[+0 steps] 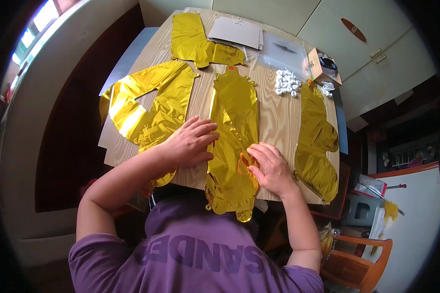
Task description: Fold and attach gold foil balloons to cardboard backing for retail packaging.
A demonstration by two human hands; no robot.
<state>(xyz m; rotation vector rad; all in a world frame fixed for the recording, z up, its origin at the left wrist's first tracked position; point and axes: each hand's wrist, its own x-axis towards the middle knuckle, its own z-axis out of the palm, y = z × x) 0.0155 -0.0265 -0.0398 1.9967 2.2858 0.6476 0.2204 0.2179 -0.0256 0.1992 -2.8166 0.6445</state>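
A long, flat gold foil balloon (233, 105) lies upright down the middle of the table, its lower end hanging over the near edge. Scalloped tabs line its ends, and a small red spot marks the far tip. My left hand (188, 142) rests palm down with fingers spread, fingertips at the balloon's left edge. On the opposite edge, my right hand (270, 168) has its thumb and fingers apart, the tips touching the foil. Orange reflections of the fingers show there. Beside my left hand lies another gold foil balloon (168, 102), with a triangular opening.
A gold foil balloon (187, 36) lies at the far left, another (315, 141) along the right edge. Grey cardboard sheets (235, 31), a clear plastic sheet (283, 51), small white bundles (287, 83) and an open box (320, 68) sit at the back. A wooden chair (357, 263) stands lower right.
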